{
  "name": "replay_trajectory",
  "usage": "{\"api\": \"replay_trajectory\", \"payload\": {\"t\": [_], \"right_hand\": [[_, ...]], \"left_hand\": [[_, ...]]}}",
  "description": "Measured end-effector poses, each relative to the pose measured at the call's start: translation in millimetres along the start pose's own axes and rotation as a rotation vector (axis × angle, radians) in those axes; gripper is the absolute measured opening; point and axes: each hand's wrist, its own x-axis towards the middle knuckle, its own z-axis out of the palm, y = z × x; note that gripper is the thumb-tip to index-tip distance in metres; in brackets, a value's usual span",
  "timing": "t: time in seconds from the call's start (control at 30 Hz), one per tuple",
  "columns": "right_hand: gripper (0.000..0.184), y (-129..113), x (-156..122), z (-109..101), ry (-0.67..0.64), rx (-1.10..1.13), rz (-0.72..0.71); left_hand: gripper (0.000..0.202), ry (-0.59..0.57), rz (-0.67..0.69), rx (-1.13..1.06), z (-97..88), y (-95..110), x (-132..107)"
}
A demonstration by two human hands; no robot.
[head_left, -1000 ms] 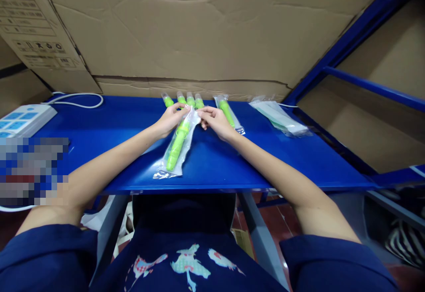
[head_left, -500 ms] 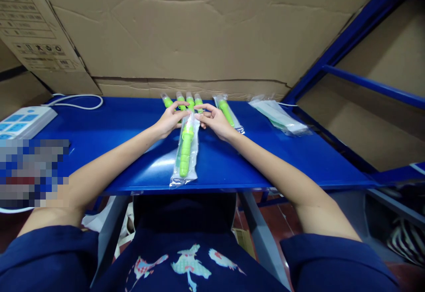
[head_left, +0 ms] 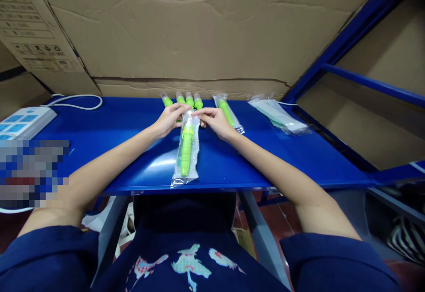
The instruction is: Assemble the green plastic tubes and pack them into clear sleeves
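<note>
A clear plastic bag (head_left: 193, 163) lies lengthwise on the blue table, its near end close to the front edge. Inside it is a bright green stick-shaped thing (head_left: 186, 152) with a ridged handle and a clear tip. My left hand (head_left: 170, 118) pinches the bag's far end from the left, thumb and fingers together. From the right, my right hand (head_left: 214, 119) grips the same end, its index finger stretched across the plastic. Just beyond my hands lie several more green sticks (head_left: 198, 103) with clear tips, partly hidden by my fingers.
Right of my hands lies another bagged green stick (head_left: 226, 113). Farther right is a stack of flat plastic bags (head_left: 280, 116). A white power strip (head_left: 28, 121) with a cable sits at the left. Cardboard (head_left: 186, 31) walls the back of the blue table (head_left: 133, 115).
My fingers have come down closer onto the far end of the bag, and my right index finger now lies across it. The bag has shifted very slightly.
</note>
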Motion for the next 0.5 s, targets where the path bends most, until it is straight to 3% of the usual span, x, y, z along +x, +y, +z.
{"api": "replay_trajectory", "payload": {"t": [0.13, 0.3, 0.43, 0.5], "right_hand": [[0.02, -1.7, 0.2, -0.5, -0.034, -0.002, 0.056], [0.024, -7.1, 0.5, -0.7, 0.03, 0.115, 0.101], [0.032, -9.1, 0.6, -0.6, 0.057, 0.169, 0.236], [0.041, -9.2, 0.0, 0.3, 0.009, 0.168, 0.298]], "left_hand": [[0.015, 0.037, 0.009, 0.051, -0.6, -3.8, 0.7], [0.024, 0.076, 0.053, 0.029, -2.9, -4.3, 3.6], [0.031, 0.119, 0.028, 0.011, -0.8, -4.1, 2.3], [0.034, 0.106, 0.014, 0.008, 0.8, -4.1, 0.7]]}}
